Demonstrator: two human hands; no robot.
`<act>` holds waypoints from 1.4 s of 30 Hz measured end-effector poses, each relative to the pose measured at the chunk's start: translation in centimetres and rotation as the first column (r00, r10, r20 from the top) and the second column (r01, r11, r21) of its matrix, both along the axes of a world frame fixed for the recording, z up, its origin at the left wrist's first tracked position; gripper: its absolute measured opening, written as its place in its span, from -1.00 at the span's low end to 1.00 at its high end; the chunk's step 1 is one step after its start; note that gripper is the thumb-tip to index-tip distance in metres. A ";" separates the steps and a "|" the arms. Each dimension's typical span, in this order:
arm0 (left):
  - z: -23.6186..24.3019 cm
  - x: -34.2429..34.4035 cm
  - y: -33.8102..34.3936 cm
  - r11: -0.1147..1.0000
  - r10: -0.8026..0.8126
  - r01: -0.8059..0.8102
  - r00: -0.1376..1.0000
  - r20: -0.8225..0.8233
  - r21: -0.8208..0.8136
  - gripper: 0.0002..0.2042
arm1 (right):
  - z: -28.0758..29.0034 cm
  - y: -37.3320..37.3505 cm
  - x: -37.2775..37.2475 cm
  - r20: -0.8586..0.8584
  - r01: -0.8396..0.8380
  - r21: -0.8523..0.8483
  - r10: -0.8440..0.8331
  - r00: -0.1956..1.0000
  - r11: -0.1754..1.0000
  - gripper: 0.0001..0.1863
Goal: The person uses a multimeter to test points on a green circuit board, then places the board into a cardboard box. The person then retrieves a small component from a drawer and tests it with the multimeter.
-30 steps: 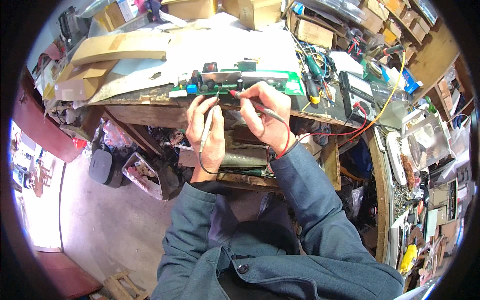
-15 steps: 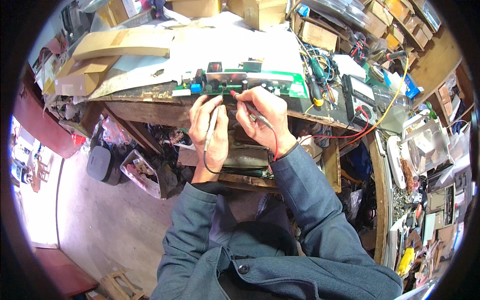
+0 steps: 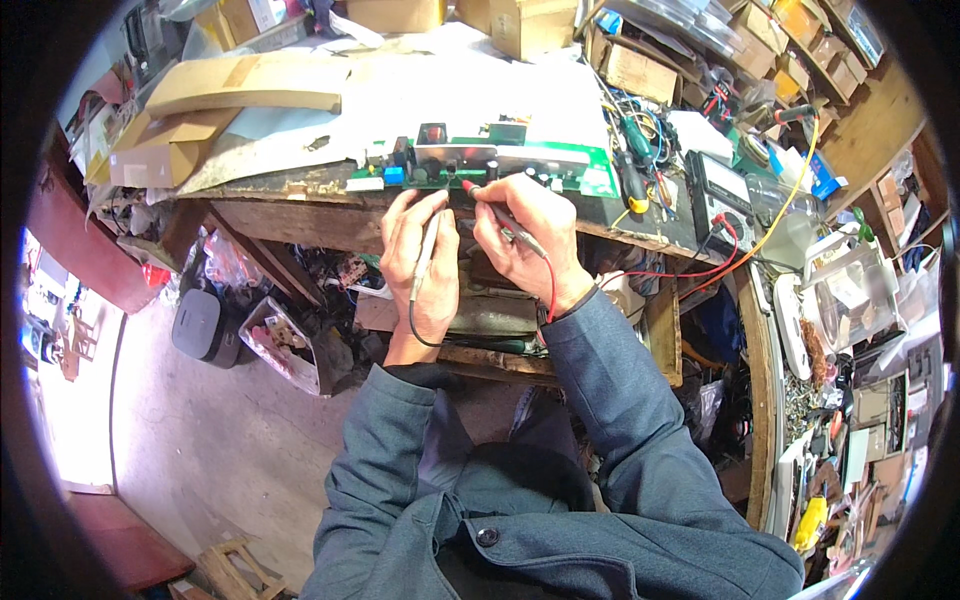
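Observation:
A long green circuit board (image 3: 600,178) with heat sinks and upright components lies along the front edge of the workbench. My left hand (image 3: 415,262) is closed around a grey test probe (image 3: 428,246) with a black lead, its tip at the board's near edge. Beside it, my right hand (image 3: 532,232) pinches a second test probe (image 3: 524,237), which has a red tip and a red lead, also at that edge. Whether either metal tip touches a contact is too small to tell. The red lead runs right to an analog multimeter (image 3: 722,205) on the bench.
Screwdrivers (image 3: 632,180) and tangled wires lie between board and meter. A soldering iron (image 3: 797,113) with a yellow cord rests at the back right. Flattened cardboard (image 3: 245,85) covers the left of the bench. Below stand an open box of scraps (image 3: 290,345) and a dark bin (image 3: 203,328).
Both hands and probes hold nearly the same place at the board. The whole view has shifted only very slightly.

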State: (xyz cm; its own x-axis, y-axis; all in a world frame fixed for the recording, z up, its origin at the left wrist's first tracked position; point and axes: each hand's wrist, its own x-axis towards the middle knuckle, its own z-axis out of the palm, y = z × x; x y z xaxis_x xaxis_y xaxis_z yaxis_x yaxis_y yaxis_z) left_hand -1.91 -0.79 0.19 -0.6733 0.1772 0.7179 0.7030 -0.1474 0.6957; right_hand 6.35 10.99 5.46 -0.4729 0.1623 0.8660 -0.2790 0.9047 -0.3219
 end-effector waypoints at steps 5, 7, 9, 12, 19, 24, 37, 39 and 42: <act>0.1 0.0 0.1 1.000 -0.006 0.006 1.000 -0.003 0.004 -0.78 | -0.1 0.2 -0.1 -0.001 0.003 0.011 -0.003 1.000 1.000 -0.83; 0.0 0.0 0.0 1.000 0.003 -0.003 1.000 -0.012 -0.002 -0.78 | -0.1 0.0 0.0 0.016 0.006 0.004 -0.006 1.000 1.000 -0.83; 0.0 0.0 0.0 1.000 0.009 -0.009 1.000 -0.018 -0.001 -0.78 | -0.1 0.0 0.0 0.018 0.013 0.008 -0.013 1.000 1.000 -0.84; 0.1 0.0 0.1 1.000 0.007 -0.007 1.000 -0.012 0.004 -0.78 | 0.0 0.1 0.0 0.008 0.020 0.006 -0.020 1.000 1.000 -0.85; -0.5 -0.2 0.0 0.999 0.016 -0.017 0.999 -0.040 -0.043 -0.76 | 0.0 -0.2 -0.1 0.026 0.016 -0.073 -0.014 1.000 0.997 -0.88; -0.4 -0.2 -0.1 0.998 0.026 -0.030 0.997 -0.068 -0.055 -0.75 | -0.1 -0.1 -0.1 0.028 0.010 -0.077 -0.008 1.000 0.997 -0.88; -0.6 -0.3 -0.1 0.998 0.012 -0.016 0.998 -0.059 -0.064 -0.76 | 0.1 -0.4 0.1 0.056 0.032 -0.058 -0.029 0.998 0.998 -0.88; -0.6 -0.3 -0.1 0.997 0.023 -0.027 0.997 -0.073 -0.067 -0.75 | 0.0 -0.3 0.0 0.048 0.031 -0.052 -0.029 0.998 0.998 -0.88; -0.3 -0.1 0.0 0.998 0.022 -0.024 0.999 -0.038 -0.057 -0.76 | -0.1 -0.3 0.0 0.054 0.032 -0.057 -0.029 0.998 0.998 -0.88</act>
